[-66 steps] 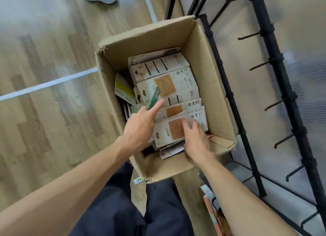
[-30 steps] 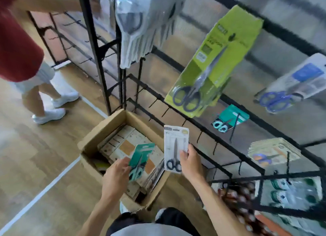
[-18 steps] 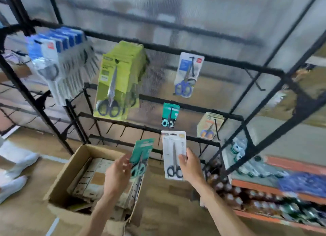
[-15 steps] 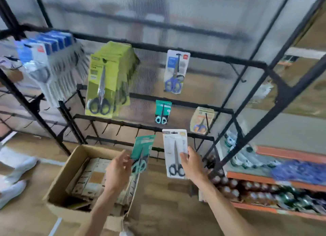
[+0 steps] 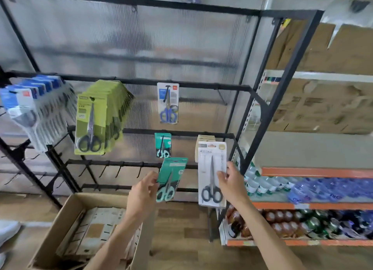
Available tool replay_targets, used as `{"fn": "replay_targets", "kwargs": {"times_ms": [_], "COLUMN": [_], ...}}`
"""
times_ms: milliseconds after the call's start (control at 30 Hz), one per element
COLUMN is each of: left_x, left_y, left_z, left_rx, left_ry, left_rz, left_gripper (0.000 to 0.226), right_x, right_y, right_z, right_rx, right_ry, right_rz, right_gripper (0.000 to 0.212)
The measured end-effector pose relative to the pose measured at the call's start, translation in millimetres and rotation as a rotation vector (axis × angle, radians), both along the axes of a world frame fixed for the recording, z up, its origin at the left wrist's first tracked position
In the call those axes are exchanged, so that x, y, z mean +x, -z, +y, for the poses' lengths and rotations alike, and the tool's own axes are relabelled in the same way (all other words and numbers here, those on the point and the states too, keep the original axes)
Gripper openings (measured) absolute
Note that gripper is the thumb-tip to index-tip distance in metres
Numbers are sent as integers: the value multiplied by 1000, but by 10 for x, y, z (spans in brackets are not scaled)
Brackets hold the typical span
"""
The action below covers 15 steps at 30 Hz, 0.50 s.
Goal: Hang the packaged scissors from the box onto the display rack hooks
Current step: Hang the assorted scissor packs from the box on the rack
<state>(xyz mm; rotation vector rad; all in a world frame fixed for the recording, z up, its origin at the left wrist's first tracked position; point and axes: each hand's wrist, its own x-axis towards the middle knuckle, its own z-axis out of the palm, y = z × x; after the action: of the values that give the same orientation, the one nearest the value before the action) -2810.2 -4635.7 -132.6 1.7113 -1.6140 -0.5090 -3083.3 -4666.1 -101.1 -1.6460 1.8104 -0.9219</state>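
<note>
Two scissor packs (image 5: 172,178) raised, wooden floor (image 5: 181,239)

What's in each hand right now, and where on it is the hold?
Left hand pinches the teal scissors pack by its left edge. Right hand grips the white scissors pack at its right edge, mid-height.
</note>
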Motion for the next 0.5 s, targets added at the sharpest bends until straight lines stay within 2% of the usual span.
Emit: {"fn": "replay_targets", "kwargs": {"times_ms": [167,333,500], "left_x": [-46,-58,3], "left_y": [-456,-621,-585], "left_z": [-393,-689,-955], "left_rx": [-138,-199,-210], "left_ry": [110,184,247], "left_rz": [10,47,51], "left_gripper": [22,30,23], "right_x": [-89,-93,-6], "right_y": [-640,-941,-949], "right_z": [-371,-625,-779], "right_rx": [-136,-118,-127], "right_ry": [104,148,217], "right_rz": [-19,-67,-83], "right_gripper": [8,39,28]}}
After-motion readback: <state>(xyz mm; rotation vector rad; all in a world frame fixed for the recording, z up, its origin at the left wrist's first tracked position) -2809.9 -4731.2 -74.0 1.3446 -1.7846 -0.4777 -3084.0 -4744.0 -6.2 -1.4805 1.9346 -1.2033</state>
